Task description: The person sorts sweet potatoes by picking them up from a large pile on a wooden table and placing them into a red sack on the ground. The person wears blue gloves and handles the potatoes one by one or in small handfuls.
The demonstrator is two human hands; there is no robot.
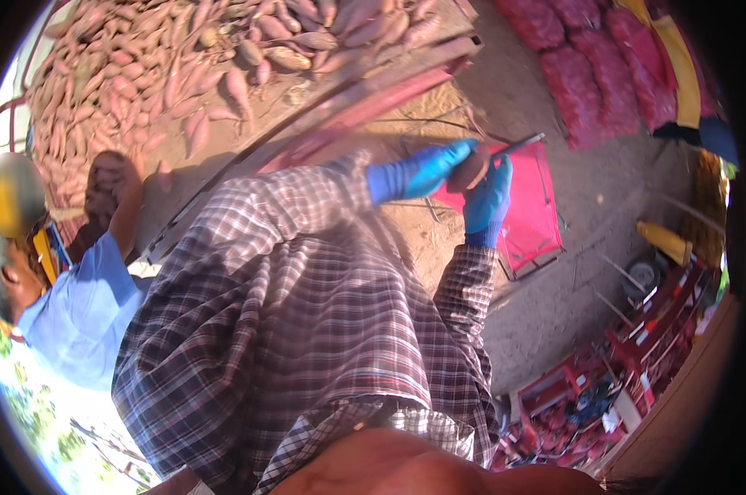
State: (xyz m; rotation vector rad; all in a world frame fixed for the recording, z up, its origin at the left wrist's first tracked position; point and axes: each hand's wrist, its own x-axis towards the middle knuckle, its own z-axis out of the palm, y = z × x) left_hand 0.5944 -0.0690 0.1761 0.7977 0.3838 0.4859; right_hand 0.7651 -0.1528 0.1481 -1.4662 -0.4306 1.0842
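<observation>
In a blue glove, my left hand [441,168] is closed around a sweet potato [470,170], just above a red mesh sack. My right hand [489,190], gloved alike, touches the sweet potato from the other side and grips a tool with a dark blade or bar [521,144] that points up and away; its handle is hidden by the fingers, and its exact kind I cannot tell. The red mesh sack [534,210] hangs on a thin metal frame beyond my right hand. Many loose sweet potatoes [122,86] lie heaped on a wooden table at the upper left.
The table's metal-edged rim [249,148] runs diagonally beside my left arm. Filled red mesh sacks [586,93] lie at the upper right. A person in a blue shirt [82,309] is at the left. Red machinery with a wheel [642,275] stands at the lower right.
</observation>
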